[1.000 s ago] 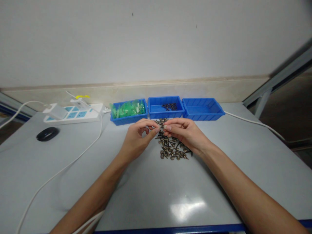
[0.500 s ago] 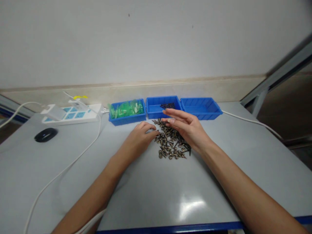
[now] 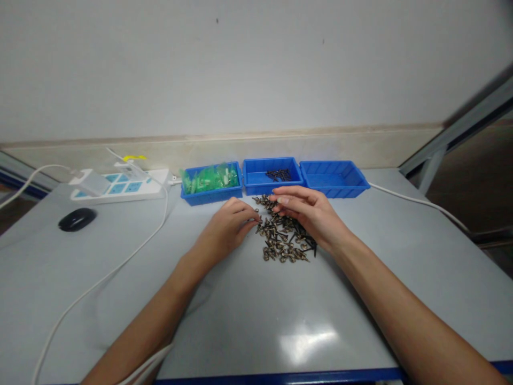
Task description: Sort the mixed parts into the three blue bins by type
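Observation:
A pile of loose screws (image 3: 282,243), some brassy with rounded heads and some black, lies on the grey table. At the pile's left edge my left hand (image 3: 230,224) is closed, thumb and forefinger pinched on a small screw (image 3: 259,219). Over the pile's right side hovers my right hand (image 3: 316,214), fingers loosely bent and apart, with nothing visible in them. Part of the pile is hidden beneath it. Behind the hands, the middle blue bin (image 3: 252,188) contains several dark screws (image 3: 279,175).
A left blue bin (image 3: 208,199) holds green plastic bags (image 3: 210,179); a right blue bin (image 3: 347,190) stands alongside. Farther left are a white power strip (image 3: 154,195), a black mouse (image 3: 77,219) and a white cable (image 3: 116,270). The wall (image 3: 256,80) rises behind.
My right hand has lowered slightly toward the pile, uncovering more of the screws in the middle bin. My left thumb and forefinger have closed together at the pile's edge.

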A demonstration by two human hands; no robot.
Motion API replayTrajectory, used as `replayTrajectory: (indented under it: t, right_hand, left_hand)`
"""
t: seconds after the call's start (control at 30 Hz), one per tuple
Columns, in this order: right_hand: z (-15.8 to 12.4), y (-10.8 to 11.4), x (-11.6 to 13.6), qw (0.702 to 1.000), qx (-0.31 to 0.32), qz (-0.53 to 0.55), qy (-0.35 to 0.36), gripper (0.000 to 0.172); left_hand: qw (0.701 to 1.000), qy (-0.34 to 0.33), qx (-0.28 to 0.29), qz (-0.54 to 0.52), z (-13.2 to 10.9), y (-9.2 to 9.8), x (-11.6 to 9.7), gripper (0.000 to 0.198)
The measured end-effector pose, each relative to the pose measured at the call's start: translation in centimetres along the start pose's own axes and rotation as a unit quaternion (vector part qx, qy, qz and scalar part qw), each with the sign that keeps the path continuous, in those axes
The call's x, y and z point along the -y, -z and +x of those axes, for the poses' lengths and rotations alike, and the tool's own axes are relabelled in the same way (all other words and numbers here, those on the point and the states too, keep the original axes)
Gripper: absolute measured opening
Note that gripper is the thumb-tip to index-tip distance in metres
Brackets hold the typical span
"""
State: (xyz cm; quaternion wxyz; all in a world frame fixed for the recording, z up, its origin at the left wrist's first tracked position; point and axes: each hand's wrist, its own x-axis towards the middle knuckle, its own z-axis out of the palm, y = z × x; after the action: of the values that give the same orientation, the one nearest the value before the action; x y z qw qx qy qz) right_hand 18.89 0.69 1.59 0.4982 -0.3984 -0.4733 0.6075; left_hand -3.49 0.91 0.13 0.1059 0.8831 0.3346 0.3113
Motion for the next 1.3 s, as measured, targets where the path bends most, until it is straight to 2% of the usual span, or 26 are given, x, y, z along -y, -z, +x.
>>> replayTrajectory:
  t: [0.1, 0.23, 0.3, 0.47, 0.57, 0.67, 0.77, 0.87, 0.93, 1.0, 1.1, 1.2, 1.3]
  right_hand:
    - [-0.1, 0.1, 0.2, 0.996, 0.017, -0.083, 0.022, 0.021]
    - [-0.3, -0.1, 0.3, 0.986, 0.098, -0.135, 0.021, 0.022]
    - [-0.4, -0.3, 0.2, 0.986, 0.119, -0.119, 0.014, 0.024]
    - [-0.5, -0.6, -0.1, 0.991, 0.119, -0.063, -0.017, 0.025]
    - [-0.4, -0.7, -0.2, 0.991, 0.119, -0.05, -0.04, 0.026]
    - [-0.3, -0.7, -0.2, 0.997, 0.069, -0.033, -0.028, 0.025]
    - [0.1, -0.3, -0.1, 0.998, -0.054, -0.013, 0.023, 0.025]
    - [0.5, 0.5, 0.0, 0.972, -0.207, 0.009, 0.107, 0.026]
    - [0.7, 1.1, -0.1, 0.952, -0.262, 0.003, 0.156, 0.033]
    - [0.8, 1.4, -0.3, 0.946, -0.267, -0.026, 0.18, 0.041]
    - [0.7, 1.1, -0.5, 0.949, -0.244, -0.06, 0.189, 0.042]
    - [0.4, 0.4, -0.3, 0.958, -0.225, -0.057, 0.168, 0.038]
    - [0.2, -0.1, -0.1, 0.967, -0.214, -0.045, 0.133, 0.037]
  left_hand:
    - [0.994, 0.043, -0.069, -0.069, 0.3, 0.5, -0.9, 0.006]
    - [0.973, 0.13, -0.12, -0.145, 0.5, 0.8, -1.8, 0.002]
    - [0.963, 0.156, -0.126, -0.18, 0.4, 0.8, -1.9, 0.003]
    - [0.939, 0.174, -0.129, -0.266, 0.4, 0.3, -1.8, 0.01]
    - [0.945, 0.158, -0.107, -0.265, 0.5, 0.6, -1.8, 0.019]
    - [0.978, 0.127, -0.046, -0.159, 0.4, 1.5, -1.4, 0.026]
    - [0.996, 0.079, 0.029, -0.022, -0.1, 2.0, -0.5, 0.025]
    - [0.994, 0.065, 0.087, 0.028, -0.6, 1.6, 0.6, 0.018]
    - [0.993, 0.062, 0.095, 0.034, -0.8, 1.1, 1.1, 0.011]
    - [0.993, 0.062, 0.096, 0.031, -0.8, 0.8, 1.2, 0.01]
    - [0.992, 0.069, 0.101, 0.024, -0.6, 0.9, 1.1, 0.013]
    - [0.994, 0.056, 0.089, 0.033, -0.5, 0.9, 0.8, 0.014]
    - [0.995, 0.025, 0.079, 0.059, -0.3, 0.4, 0.6, 0.024]
